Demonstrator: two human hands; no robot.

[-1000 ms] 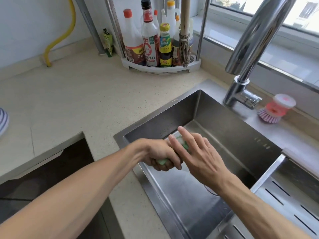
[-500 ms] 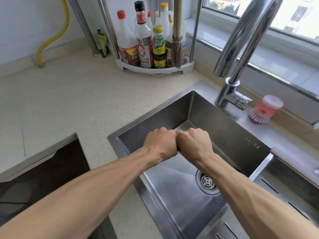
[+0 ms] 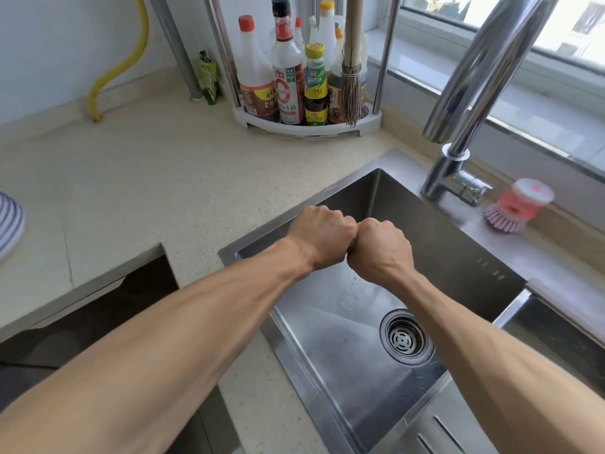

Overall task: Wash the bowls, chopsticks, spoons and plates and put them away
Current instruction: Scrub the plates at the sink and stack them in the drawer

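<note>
Sponge [image 3: 351, 248], perhaps, within tightly curled fingers [image 3: 342, 224]

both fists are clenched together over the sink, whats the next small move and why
Probably a further twist and squeeze: the left hand and right hand press together over the sink, with a sliver of something wrung between them, and drops show on the basin floor.

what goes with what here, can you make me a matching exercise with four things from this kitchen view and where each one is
Things:
1. dish brush
2. drain
3. bottles
4. yellow hose

Places:
A. in the white corner rack
B. against the wall, far left
C. on the sink ledge, right of the tap base
D. in the sink floor, below the two fists

Pairs: 1-C, 2-D, 3-A, 4-B
</note>
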